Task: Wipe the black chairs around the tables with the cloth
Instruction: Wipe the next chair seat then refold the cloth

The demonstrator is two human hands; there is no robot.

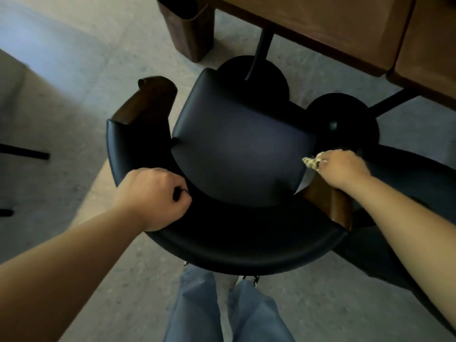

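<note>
A black chair (pixel 237 149) with a curved padded backrest and brown wooden armrests stands right below me, its seat facing the tables. My left hand (pixel 153 196) grips the left part of the backrest, fingers curled over its inner edge. My right hand (pixel 343 169) holds a pale patterned cloth (pixel 312 162) bunched in its fingers, on top of the right wooden armrest (pixel 328 201). Only a small tuft of the cloth shows past the fingers.
Two brown tables (pixel 333 33) stand beyond the chair on black posts with round black bases (pixel 345 119). A brown wooden bin (pixel 190 28) stands at the back. A second black chair (pixel 407 183) sits close on the right. Grey floor spreads to the left.
</note>
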